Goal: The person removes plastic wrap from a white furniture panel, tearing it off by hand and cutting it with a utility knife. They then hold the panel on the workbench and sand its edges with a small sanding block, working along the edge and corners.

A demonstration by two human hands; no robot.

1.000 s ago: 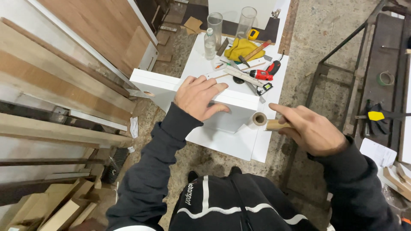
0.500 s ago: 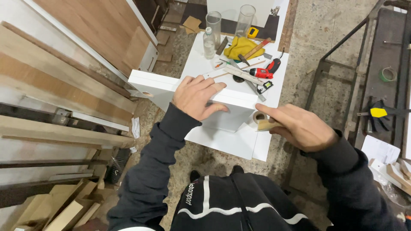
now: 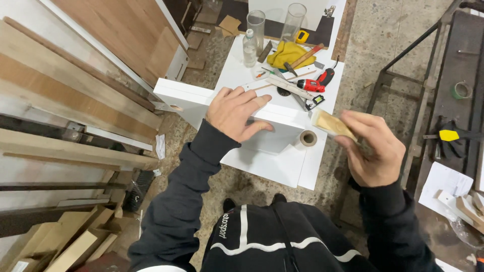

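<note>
since a moment earlier my right hand (image 3: 375,151) had lifted the small wooden block (image 3: 333,124) up off the roll of tape (image 3: 307,137) and away from the white panel (image 3: 222,100), fingers closed around it. my left hand (image 3: 237,113) lay flat and spread on that upright panel's top edge, holding it on the white board (image 3: 275,166). beyond sat a red screwdriver (image 3: 310,84), a yellow cloth (image 3: 290,52), a hammer (image 3: 302,58) and two clear tubes (image 3: 275,22).

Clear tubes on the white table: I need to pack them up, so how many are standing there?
2. One clear tube stands at the far end of the white table, behind the small bottle; the other clear tube stands just right of it. Others may be out of frame.
</note>
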